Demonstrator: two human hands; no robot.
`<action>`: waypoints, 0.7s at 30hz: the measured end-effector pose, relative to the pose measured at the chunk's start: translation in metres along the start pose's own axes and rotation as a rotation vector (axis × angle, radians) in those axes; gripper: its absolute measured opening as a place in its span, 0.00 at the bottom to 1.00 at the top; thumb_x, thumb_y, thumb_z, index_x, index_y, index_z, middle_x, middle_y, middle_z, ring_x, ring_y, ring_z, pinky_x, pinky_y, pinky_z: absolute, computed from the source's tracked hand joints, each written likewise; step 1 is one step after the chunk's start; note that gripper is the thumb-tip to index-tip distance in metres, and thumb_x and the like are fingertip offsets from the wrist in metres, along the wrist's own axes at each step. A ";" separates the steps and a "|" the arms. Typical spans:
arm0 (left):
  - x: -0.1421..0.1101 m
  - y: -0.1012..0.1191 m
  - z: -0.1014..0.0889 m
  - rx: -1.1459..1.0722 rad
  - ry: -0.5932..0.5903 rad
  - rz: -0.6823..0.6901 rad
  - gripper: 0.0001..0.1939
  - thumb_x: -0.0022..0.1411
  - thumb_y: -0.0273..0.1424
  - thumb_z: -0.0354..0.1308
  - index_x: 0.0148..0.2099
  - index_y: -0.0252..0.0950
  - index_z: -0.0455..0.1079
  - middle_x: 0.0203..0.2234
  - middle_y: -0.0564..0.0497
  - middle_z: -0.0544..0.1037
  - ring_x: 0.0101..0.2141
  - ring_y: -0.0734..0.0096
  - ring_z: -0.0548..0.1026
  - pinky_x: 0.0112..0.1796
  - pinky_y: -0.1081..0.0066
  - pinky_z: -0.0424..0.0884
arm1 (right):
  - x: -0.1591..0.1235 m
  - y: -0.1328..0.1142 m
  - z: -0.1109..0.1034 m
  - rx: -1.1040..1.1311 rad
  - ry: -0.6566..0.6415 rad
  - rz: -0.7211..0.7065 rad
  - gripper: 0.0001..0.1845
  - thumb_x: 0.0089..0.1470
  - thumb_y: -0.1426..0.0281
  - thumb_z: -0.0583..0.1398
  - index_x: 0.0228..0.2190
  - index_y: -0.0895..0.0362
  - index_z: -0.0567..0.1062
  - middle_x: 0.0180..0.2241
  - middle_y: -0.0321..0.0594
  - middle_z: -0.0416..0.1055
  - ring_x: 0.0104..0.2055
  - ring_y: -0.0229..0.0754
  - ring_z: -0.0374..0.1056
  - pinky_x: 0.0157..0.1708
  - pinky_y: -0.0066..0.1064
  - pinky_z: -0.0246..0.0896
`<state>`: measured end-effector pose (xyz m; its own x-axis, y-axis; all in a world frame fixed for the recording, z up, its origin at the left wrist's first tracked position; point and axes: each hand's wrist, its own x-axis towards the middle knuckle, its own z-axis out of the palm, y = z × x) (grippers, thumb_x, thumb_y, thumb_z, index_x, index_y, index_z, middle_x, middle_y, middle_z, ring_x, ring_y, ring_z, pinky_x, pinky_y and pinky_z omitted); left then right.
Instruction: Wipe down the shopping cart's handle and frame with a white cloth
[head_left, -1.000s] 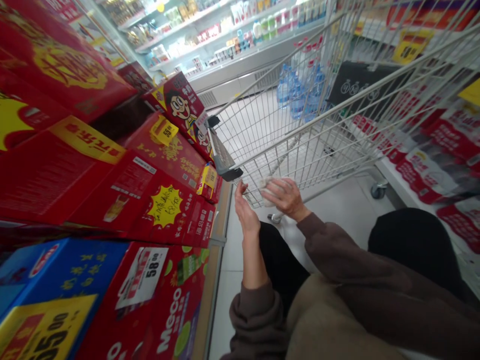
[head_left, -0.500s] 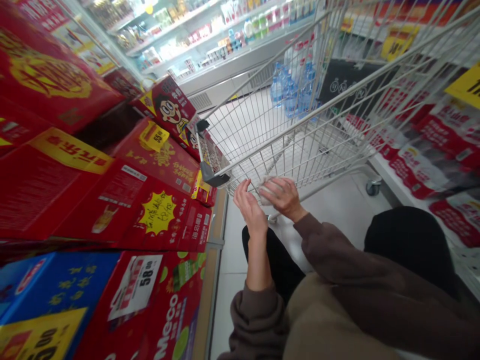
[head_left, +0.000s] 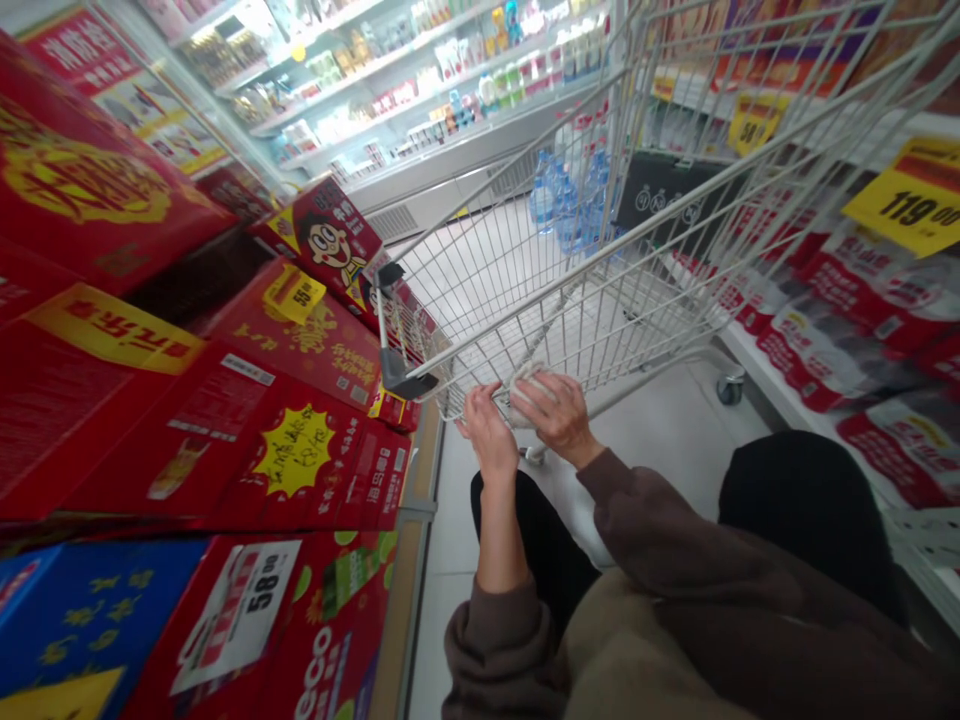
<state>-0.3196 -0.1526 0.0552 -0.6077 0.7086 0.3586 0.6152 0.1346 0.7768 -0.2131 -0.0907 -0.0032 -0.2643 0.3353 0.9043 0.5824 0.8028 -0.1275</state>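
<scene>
In the head view a wire shopping cart (head_left: 525,290) stands tilted across the picture in front of me. My left hand (head_left: 491,440) is at the cart's lower near edge, its fingers bent round the wires there. Beside it, my right hand (head_left: 555,415) is closed over a pale, crumpled, cloth-like bundle (head_left: 526,375) against the wire side. Its palm side is hidden, and the bundle's exact kind is unclear. From the bundle a pale, rope-like strand (head_left: 551,325) runs up along the basket.
Red drink cartons (head_left: 322,460) are stacked close on my left. Shrink-wrapped red packs (head_left: 825,350) line a low shelf on the right. Blue water bottles (head_left: 581,200) stand on the floor behind the cart, before a lit cooler (head_left: 420,150). A cart wheel (head_left: 729,388) shows at the right.
The view has shifted slightly, so the cart and boxes sit further left. My left fingers, stretched before, are now bent at the cart's edge. My right hand keeps the pale bundle.
</scene>
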 end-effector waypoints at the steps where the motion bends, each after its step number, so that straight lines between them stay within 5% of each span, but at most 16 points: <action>1: 0.001 -0.002 0.000 0.007 -0.001 0.020 0.38 0.71 0.52 0.27 0.50 0.40 0.75 0.51 0.42 0.74 0.57 0.56 0.68 0.63 0.50 0.51 | 0.000 -0.001 0.000 0.014 -0.002 -0.031 0.21 0.56 0.78 0.58 0.47 0.46 0.76 0.51 0.32 0.77 0.58 0.42 0.65 0.60 0.42 0.54; 7: 0.005 -0.007 -0.001 -0.010 -0.011 0.116 0.36 0.72 0.51 0.27 0.45 0.39 0.74 0.42 0.44 0.74 0.48 0.61 0.71 0.57 0.57 0.61 | -0.004 0.045 -0.021 -0.040 -0.051 -0.042 0.24 0.55 0.81 0.58 0.48 0.46 0.75 0.51 0.33 0.77 0.61 0.44 0.64 0.61 0.44 0.53; 11: 0.011 -0.013 -0.008 -0.014 -0.041 0.138 0.34 0.73 0.49 0.28 0.45 0.39 0.74 0.39 0.46 0.73 0.44 0.64 0.72 0.53 0.60 0.64 | -0.005 0.069 -0.036 -0.101 0.045 0.173 0.22 0.52 0.78 0.60 0.48 0.50 0.76 0.50 0.40 0.77 0.58 0.49 0.67 0.56 0.44 0.57; 15: 0.015 -0.023 -0.015 -0.036 -0.056 0.206 0.35 0.72 0.50 0.27 0.44 0.39 0.74 0.37 0.47 0.72 0.42 0.65 0.72 0.50 0.64 0.66 | 0.003 0.050 -0.035 -0.109 0.139 0.347 0.21 0.52 0.77 0.59 0.48 0.52 0.76 0.50 0.43 0.76 0.56 0.51 0.67 0.53 0.45 0.58; 21: 0.016 -0.042 -0.021 -0.056 -0.003 0.278 0.37 0.71 0.52 0.27 0.42 0.38 0.74 0.35 0.47 0.72 0.39 0.64 0.71 0.47 0.62 0.66 | 0.007 0.016 -0.025 0.039 -0.023 0.028 0.25 0.53 0.81 0.57 0.49 0.47 0.75 0.53 0.36 0.76 0.60 0.46 0.64 0.59 0.44 0.53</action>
<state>-0.3661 -0.1615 0.0391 -0.4180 0.7149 0.5605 0.7294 -0.1036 0.6762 -0.1860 -0.0879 0.0112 -0.2661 0.3689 0.8906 0.5596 0.8114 -0.1689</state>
